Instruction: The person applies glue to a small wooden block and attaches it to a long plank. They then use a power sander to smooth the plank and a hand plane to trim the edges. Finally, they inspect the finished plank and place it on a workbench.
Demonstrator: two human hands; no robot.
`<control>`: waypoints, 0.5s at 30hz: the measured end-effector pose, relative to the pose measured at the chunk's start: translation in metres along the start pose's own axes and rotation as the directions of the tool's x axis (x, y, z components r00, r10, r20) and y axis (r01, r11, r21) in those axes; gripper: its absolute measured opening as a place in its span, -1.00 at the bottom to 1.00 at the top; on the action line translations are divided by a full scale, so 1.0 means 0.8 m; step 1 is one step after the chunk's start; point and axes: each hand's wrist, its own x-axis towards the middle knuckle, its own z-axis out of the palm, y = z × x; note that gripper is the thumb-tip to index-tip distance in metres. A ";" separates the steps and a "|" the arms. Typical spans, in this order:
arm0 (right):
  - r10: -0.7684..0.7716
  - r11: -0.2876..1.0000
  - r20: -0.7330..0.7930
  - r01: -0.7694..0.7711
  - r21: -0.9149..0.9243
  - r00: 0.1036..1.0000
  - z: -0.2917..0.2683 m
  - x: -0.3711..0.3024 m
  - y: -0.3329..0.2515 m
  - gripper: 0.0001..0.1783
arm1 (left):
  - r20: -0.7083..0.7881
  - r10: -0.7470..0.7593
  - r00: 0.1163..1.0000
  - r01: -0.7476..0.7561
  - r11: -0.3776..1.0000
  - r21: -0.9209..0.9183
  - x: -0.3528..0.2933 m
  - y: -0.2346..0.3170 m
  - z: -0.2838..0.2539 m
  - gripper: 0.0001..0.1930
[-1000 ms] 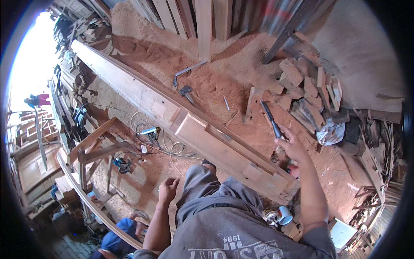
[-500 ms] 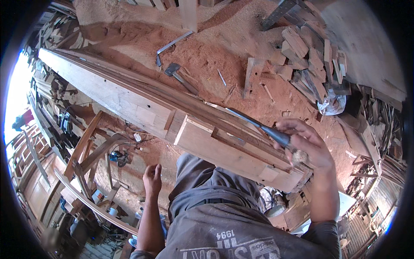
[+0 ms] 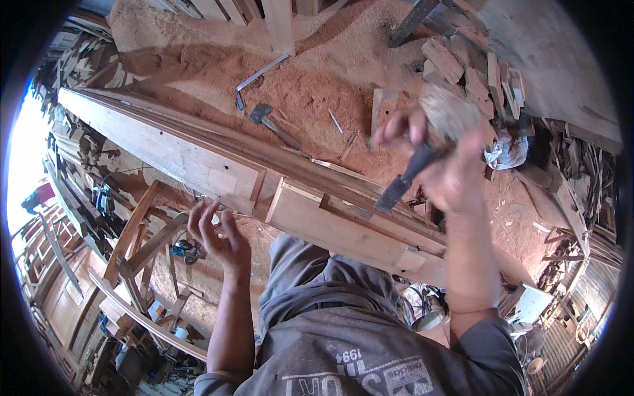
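Note:
My right hand [image 3: 449,165] is raised over the right part of a long wooden beam and is smeared by motion. In it is a chisel [image 3: 416,166] with a dark metal shank, its flat end pointing down toward the beam. The chisel's pale, frayed-looking butt [image 3: 452,115] shows above the fingers, blurred. My left hand [image 3: 221,239] hangs at the beam's near side, fingers apart and loosely bent, with nothing in it. A shorter board [image 3: 356,228] lies along the near side of the long beam [image 3: 178,148], close to my lap.
Beyond the beam, a hammer [image 3: 276,125], a metal square [image 3: 261,72] and a thin pale stick [image 3: 336,121] lie on sawdust. Offcuts [image 3: 456,66] are piled at the far right beside a white plastic bag [image 3: 507,153]. A curved wooden frame [image 3: 132,231] stands at left.
My right hand has lifted away from the beam, and the chisel has turned so its flat end points downward. My left hand has risen and its fingers have spread.

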 end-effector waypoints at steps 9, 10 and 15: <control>-0.083 0.986 -0.370 0.130 0.106 0.925 0.063 0.028 0.096 -0.35 | 0.393 0.210 0.895 -0.307 0.930 0.203 0.072 0.090 0.070 -0.46; -0.048 0.992 -0.387 0.091 0.093 0.921 0.064 0.028 0.098 -0.35 | 0.402 0.207 0.892 -0.308 0.929 0.205 0.071 0.089 0.071 -0.47; -0.005 0.985 -0.386 0.070 0.156 0.922 0.063 0.024 0.100 -0.34 | 0.427 0.210 0.879 -0.328 0.918 0.224 0.070 0.084 0.070 -0.50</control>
